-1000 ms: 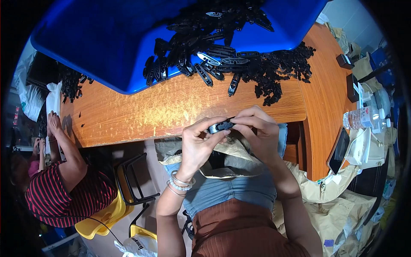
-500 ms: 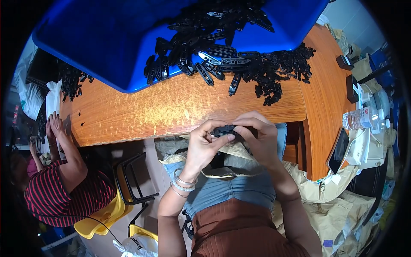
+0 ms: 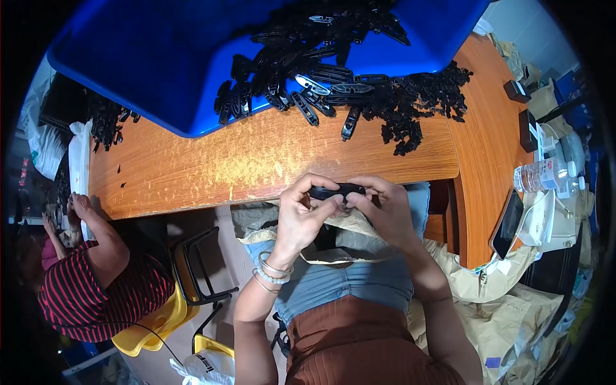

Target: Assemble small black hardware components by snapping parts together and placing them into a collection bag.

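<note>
A blue tray (image 3: pixel 128 70) and loose black parts (image 3: pixel 417 102) crowd your wooden surface (image 3: pixel 256 160); both your hands' fingers (image 3: pixel 321 202) grasp one slim black clip (image 3: pixel 337 190), held level.

**Both hands raised together, fingertips meeting**

Left hand (image 3: pixel 301 215) lifted from a bent forearm, bangles at the wrist, fingers curled inward and pinched shut. Right hand (image 3: pixel 383 212) just beside it, fingers likewise folded and closed, thumb side turned toward the left. Forearms rising from the lower edge, converging.
</note>
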`<state>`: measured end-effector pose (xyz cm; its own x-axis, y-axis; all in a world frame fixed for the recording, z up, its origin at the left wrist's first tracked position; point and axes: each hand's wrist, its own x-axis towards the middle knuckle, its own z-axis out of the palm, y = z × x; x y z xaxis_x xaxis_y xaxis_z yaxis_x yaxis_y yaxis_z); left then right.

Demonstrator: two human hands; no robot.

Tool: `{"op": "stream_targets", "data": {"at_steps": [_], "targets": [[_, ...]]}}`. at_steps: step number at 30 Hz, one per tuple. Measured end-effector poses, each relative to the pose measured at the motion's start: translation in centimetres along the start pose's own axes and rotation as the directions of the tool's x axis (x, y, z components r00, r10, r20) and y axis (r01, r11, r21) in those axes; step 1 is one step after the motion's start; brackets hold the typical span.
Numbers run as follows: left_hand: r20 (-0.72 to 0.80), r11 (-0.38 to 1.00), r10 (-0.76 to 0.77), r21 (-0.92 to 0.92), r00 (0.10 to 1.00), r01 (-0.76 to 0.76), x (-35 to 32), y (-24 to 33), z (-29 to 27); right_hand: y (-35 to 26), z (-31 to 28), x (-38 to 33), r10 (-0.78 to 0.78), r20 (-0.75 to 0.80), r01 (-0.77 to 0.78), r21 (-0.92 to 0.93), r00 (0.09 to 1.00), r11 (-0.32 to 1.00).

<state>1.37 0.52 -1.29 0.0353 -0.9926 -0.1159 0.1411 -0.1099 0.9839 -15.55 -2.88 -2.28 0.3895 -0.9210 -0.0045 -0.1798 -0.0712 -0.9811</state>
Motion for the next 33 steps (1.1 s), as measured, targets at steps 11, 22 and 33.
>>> {"op": "stream_targets", "data": {"at_steps": [11,22,33], "targets": [[0.114,0.992,-0.06,0.118,0.992,0.047,0.7,1.6,-6.6,0.4,-0.5,-0.7,-0.051,0.425,0.185,-0.279,0.904,0.942],[-0.183,0.498,0.521,0.858,0.833,-0.123,18.8,1.6,-17.3,-1.2,-0.7,2.8,-0.375,0.268,0.419,-0.133,0.888,0.898],[0.153,0.307,0.515,0.886,0.844,-0.348,17.3,0.8,-7.9,2.0,2.0,7.3,-0.547,0.36,0.651,-0.501,0.756,0.57]]}}
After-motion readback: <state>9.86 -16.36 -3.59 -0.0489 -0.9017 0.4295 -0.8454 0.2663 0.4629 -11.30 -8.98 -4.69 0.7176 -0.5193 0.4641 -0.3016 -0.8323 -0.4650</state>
